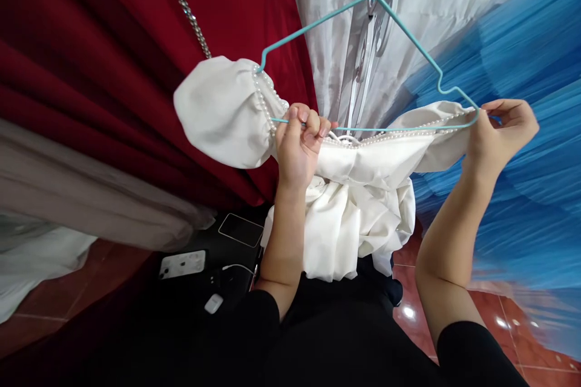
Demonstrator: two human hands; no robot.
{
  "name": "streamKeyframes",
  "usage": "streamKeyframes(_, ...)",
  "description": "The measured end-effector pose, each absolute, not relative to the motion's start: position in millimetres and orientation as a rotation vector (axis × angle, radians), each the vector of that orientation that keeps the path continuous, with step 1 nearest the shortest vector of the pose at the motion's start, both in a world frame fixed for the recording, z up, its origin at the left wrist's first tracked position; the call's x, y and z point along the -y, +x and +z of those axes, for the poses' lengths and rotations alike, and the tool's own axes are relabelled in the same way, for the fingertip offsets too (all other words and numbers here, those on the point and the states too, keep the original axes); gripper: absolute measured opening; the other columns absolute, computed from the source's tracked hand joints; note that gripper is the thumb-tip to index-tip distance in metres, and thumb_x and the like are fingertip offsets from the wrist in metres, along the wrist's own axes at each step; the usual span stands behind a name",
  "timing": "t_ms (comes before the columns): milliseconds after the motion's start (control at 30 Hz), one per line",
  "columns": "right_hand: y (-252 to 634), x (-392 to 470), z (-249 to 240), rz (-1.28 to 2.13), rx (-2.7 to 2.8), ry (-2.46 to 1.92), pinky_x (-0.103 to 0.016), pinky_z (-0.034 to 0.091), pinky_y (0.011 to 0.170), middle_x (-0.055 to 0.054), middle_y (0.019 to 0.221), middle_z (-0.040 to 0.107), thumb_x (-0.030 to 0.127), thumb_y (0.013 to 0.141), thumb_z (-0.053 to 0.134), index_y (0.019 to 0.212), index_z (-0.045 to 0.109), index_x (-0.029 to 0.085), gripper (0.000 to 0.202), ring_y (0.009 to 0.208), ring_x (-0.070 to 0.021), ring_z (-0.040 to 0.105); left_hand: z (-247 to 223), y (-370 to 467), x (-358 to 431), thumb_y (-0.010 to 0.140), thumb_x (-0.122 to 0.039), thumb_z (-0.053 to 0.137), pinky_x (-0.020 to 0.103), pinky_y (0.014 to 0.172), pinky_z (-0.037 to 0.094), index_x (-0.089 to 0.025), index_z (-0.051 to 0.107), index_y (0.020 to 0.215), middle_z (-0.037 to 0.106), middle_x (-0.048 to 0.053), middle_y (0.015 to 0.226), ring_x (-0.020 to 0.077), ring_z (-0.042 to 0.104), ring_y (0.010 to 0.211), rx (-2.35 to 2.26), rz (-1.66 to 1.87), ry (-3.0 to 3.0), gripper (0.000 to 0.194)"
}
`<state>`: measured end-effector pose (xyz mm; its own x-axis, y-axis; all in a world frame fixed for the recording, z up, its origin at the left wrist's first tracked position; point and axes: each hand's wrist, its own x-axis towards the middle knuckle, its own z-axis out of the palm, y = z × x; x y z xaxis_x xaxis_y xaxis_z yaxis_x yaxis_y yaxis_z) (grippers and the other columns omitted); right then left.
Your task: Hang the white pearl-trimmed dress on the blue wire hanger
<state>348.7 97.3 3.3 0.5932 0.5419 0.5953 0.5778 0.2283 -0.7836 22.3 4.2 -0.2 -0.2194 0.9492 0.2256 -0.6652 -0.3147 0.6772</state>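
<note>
A white garment (pixel 354 217) with pearl trim along its neckline hangs in front of my body, its lower part bunched up. A light-blue hanger (pixel 318 22) stands above it, with its bottom bar running along the neckline. My left hand (pixel 300 139) is closed round the hanger's bar and the garment's edge, beside the puffed white sleeve (pixel 222 112). At the hanger's right corner, my right hand (pixel 503 130) pinches the garment's other shoulder edge. The hanger's left end sits at the pearl edge of the puffed sleeve.
Red fabric (pixel 245 6) hangs at the left, with a beaded strand (pixel 184 6). Blue tulle (pixel 521 181) fills the right, and white fabric (pixel 436 6) hangs behind. A phone (pixel 182 264) and a small white case (pixel 213 303) lie on a black surface at lower left.
</note>
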Motion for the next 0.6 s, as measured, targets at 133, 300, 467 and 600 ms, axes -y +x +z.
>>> streamKeyframes(133, 345, -92, 29, -0.099, 1.049, -1.271, -0.028, 0.035, 0.050, 0.000, 0.062, 0.062, -0.008, 0.059, 0.064, 0.060, 0.061, 0.019, 0.027, 0.058, -0.0080, 0.055, -2, 20, -8, 0.114, -0.027, 0.039, 0.026, 0.079, 0.058, -0.023, 0.046, 0.078, 0.029, -0.005, 0.063, 0.0130, 0.047, 0.060, -0.513, 1.762, 0.750, 0.037)
streamKeyframes(300, 340, -79, 45, -0.221, 1.215, -1.224, -0.028, 0.032, 0.049, -0.002, 0.066, 0.068, -0.004, 0.061, 0.065, 0.064, 0.068, 0.018, 0.023, 0.059, -0.0073, 0.055, -3, 23, -10, 0.112, -0.035, 0.048, 0.026, 0.084, 0.058, -0.024, 0.043, 0.076, 0.028, -0.005, 0.061, 0.0130, 0.046, 0.058, -0.595, 1.780, 0.740, 0.038)
streamKeyframes(467, 338, -66, 36, 0.000, 1.127, -1.420, -0.028, 0.032, 0.045, 0.002, 0.052, 0.059, -0.013, 0.053, 0.062, 0.054, 0.060, 0.019, 0.032, 0.047, -0.0053, 0.047, -3, 21, -12, 0.114, -0.028, 0.040, 0.024, 0.082, 0.057, -0.023, 0.045, 0.077, 0.028, -0.005, 0.062, 0.0126, 0.045, 0.059, -0.551, 1.782, 0.736, 0.037)
streamKeyframes(600, 318, -47, 44, -0.007, 1.203, -1.209, -0.023, 0.034, 0.050, 0.004, 0.061, 0.059, -0.005, 0.057, 0.054, 0.064, 0.066, 0.017, 0.025, 0.054, -0.0048, 0.049, -4, 20, -12, 0.114, -0.019, 0.031, 0.023, 0.077, 0.056, -0.022, 0.047, 0.078, 0.028, -0.005, 0.063, 0.0121, 0.045, 0.059, -0.449, 1.777, 0.737, 0.039)
